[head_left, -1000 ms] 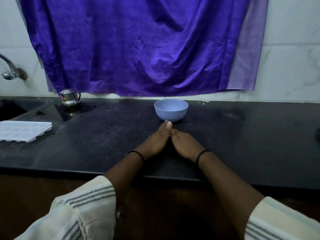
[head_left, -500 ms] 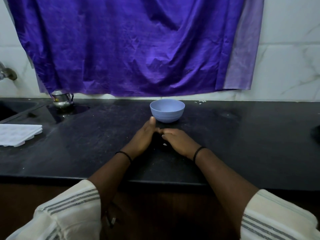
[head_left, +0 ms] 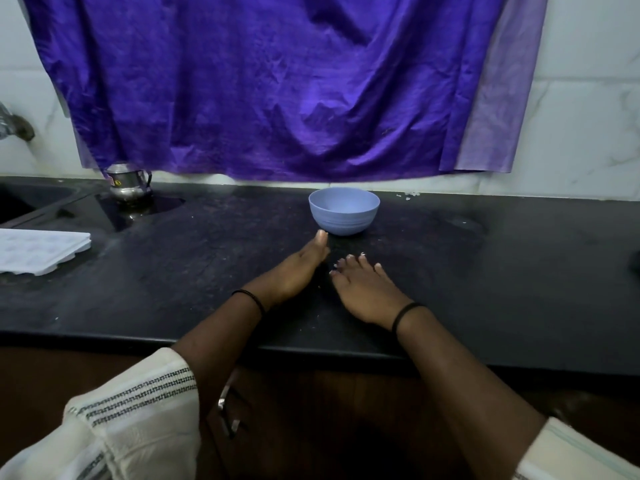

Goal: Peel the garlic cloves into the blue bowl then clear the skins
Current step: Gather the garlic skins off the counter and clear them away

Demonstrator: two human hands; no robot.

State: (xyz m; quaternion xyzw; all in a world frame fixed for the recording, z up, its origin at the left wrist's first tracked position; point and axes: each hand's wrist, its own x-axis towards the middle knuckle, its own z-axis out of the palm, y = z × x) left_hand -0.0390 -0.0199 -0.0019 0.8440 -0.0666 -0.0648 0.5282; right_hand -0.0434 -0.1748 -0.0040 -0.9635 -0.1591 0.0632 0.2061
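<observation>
Blue bowl (head_left: 344, 210) sat upright on the black countertop (head_left: 519, 271), toward the back edge under the purple cloth (head_left: 263, 84). Its inside couldn't be seen from this angle, so I can't tell whether cloves were in it.

Left hand (head_left: 294, 271) rested on its edge on the counter just in front of the bowl, slightly to the bowl's left. Fingers were straight and together, with a fingertip just short of the bowl's base; can't tell if it touched. It held nothing.

Right hand (head_left: 363, 289) lay palm-down on the counter in front of the bowl, fingers straight and a little spread, flat against the surface. It gripped nothing. The fingertips pointed toward the left hand, with a narrow gap between the two hands.

A few tiny pale specks showed on the counter in that gap and near the right fingertips, too small to identify. More pale bits (head_left: 410, 195) lay right of the bowl at the wall.

Both wrists wore a black band. Cream sleeves with dark stripes were at the bottom corners.

Far left of the bowl: a small steel jug (head_left: 129, 183) at the wall, a white tray (head_left: 38, 249) nearer the front, and a sink (head_left: 24, 202) beyond them with a tap (head_left: 14, 128) at the frame edge.
</observation>
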